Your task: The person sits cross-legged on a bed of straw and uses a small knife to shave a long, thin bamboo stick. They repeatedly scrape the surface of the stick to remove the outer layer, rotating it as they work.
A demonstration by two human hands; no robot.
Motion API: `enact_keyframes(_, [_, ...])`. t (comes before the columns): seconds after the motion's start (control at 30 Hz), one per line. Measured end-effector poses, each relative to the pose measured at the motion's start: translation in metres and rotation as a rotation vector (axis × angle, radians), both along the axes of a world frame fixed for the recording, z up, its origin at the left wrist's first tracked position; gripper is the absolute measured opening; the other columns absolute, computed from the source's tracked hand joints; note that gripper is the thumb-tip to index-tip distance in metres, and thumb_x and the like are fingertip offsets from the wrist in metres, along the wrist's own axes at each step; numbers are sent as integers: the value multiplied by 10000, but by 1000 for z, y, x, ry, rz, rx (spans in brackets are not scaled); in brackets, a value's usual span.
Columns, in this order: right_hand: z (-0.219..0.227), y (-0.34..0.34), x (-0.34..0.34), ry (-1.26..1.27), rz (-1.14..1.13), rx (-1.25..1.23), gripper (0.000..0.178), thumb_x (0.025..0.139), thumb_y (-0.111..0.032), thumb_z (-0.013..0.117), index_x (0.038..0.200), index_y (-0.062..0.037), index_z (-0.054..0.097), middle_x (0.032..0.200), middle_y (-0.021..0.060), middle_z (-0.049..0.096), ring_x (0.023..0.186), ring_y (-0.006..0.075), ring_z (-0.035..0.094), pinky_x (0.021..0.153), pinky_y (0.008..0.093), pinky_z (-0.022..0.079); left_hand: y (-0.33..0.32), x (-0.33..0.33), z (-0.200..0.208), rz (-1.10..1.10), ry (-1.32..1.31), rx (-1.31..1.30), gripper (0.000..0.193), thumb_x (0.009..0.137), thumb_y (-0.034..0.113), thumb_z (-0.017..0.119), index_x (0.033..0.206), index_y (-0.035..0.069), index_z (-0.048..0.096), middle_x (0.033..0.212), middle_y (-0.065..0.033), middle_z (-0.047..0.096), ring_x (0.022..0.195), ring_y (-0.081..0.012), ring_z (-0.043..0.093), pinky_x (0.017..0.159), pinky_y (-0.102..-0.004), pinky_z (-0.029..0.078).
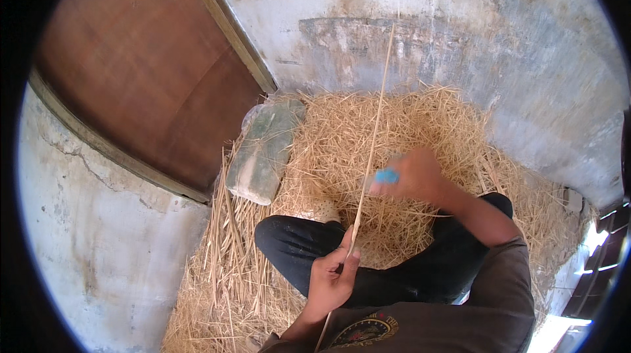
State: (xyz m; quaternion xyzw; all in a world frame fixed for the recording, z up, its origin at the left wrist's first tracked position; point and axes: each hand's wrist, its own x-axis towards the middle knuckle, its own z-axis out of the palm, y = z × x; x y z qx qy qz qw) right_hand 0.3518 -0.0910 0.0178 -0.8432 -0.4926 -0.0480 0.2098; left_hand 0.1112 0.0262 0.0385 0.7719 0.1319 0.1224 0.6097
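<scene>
A long, thin, pale strip [374, 136], like split cane or bamboo, runs from beside my lap up toward the wall. My left hand [334, 277] is closed around its lower part, thumb pressed on top. To the right of the strip, my right hand [417, 174] is closed and somewhat smeared by motion. A small blue tool [386, 175] shows at its fingers, close against the strip. Its exact kind is too blurred to tell, and whether it touches the strip is unclear.
My crossed legs [302, 244] in dark trousers lie under my hands. Heaped straw-like shavings [394, 113] cover the floor ahead. A worn greenish block [266, 149] lies to the left, near longer loose strips [223, 235]. A brown door panel [151, 70] and stained wall [460, 44] stand beyond.
</scene>
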Motion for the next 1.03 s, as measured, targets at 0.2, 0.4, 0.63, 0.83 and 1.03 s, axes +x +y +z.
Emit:
enact_keyframes(0.2, [-16, -2, -3, -34, -19, 71, 686, 712, -768, 538, 567, -100, 600, 453, 67, 491, 423, 245, 524, 445, 367, 418, -3, 1, -4, -27, 10, -27, 368, 916, 12, 542, 1281, -20, 511, 851, 96, 523, 697, -8, 371, 617, -150, 334])
enact_keyframes(0.4, [2, -1, 5, 15, 57, 76, 702, 752, -755, 505, 580, -81, 599, 466, 70, 493, 426, 234, 506, 451, 369, 414, 0, 2, -7, -41, 51, -56, 370, 914, 11, 542, 1277, -46, 500, 855, 8, 610, 767, -17, 454, 686, -176, 409])
enact_keyframes(0.63, [9, -60, 193, 80, -787, -50, 686, 872, -668, 395, 690, -56, 646, 616, 84, 600, 588, 211, 585, 571, 374, 468, -26, -15, -14, -237, 226, -118, 359, 915, 22, 556, 1269, -23, 520, 1175, -92, 626, 927, -26, 491, 824, -187, 408])
enact_keyframes(0.83, [29, -181, 291, -34, -1239, 367, 869, 803, -765, 376, 751, 52, 668, 775, 292, 637, 769, 437, 625, 739, 506, 460, -26, -15, -21, -340, 131, -145, 370, 915, 27, 562, 1279, -17, 514, 875, -13, 641, 757, -12, 510, 662, -177, 421])
enact_keyframes(1.03, [-1, -122, 213, 260, -997, 96, 933, 814, -720, 449, 1223, 117, 498, 1206, 323, 514, 1115, 381, 529, 1017, 480, 364, -11, 11, -24, -140, 232, -656, 390, 938, 79, 536, 1326, 94, 507, 564, 34, 449, 477, -29, 376, 451, -196, 322])
